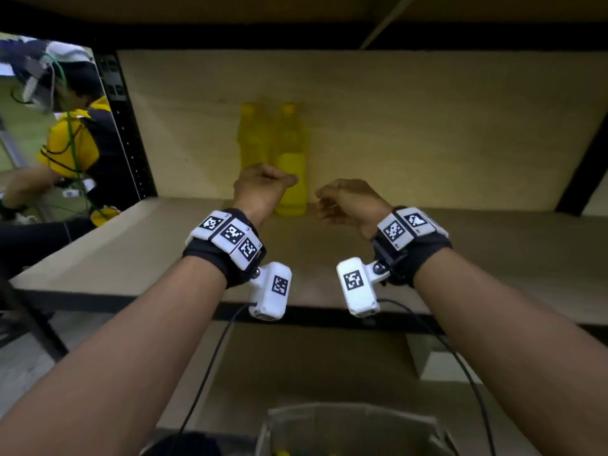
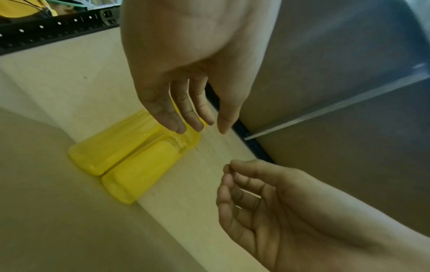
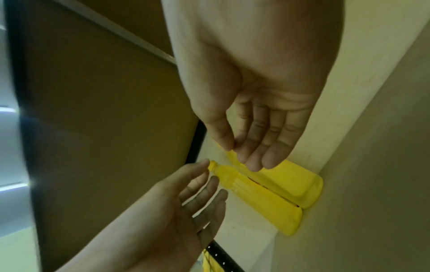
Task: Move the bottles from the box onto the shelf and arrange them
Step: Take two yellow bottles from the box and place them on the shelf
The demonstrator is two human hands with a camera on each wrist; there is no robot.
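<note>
Two yellow bottles are seen on the shelf (image 1: 131, 245), upright, their long axes vertical and their caps pointing up. They stand at the back edge of the shelf board, against the pale back panel (image 1: 411, 126), somewhat left of the middle. The left bottle (image 1: 251, 136) and the right bottle (image 1: 291, 159) are set side by side with their sides touching or very nearly so; a thin dark seam is visible between them in the right wrist view.

The left hand (image 1: 260, 189) is held in front of the bottles, its fingers (image 2: 179, 117) loosely extended and slightly apart, pointing toward the bottle necks. Nothing is gripped by it; whether the fingertips brush the left bottle cannot be told. The right hand (image 1: 348, 202) is held just beside the right bottle, to its right, with the fingers (image 3: 263, 147) relaxed and gently bent, and nothing is held. A gap is seen between this hand and the bottle in the head view.

A tracker band (image 1: 227, 238) with printed markers is worn on each wrist, with a small white camera (image 1: 273, 291) and cable below it. Under the front edge of the shelf, at the bottom of the head view, the box (image 1: 345, 419) is partly seen. Left of the shelf's black upright (image 1: 128, 126), another person in a yellow shirt (image 1: 70, 143) is visible.
</note>
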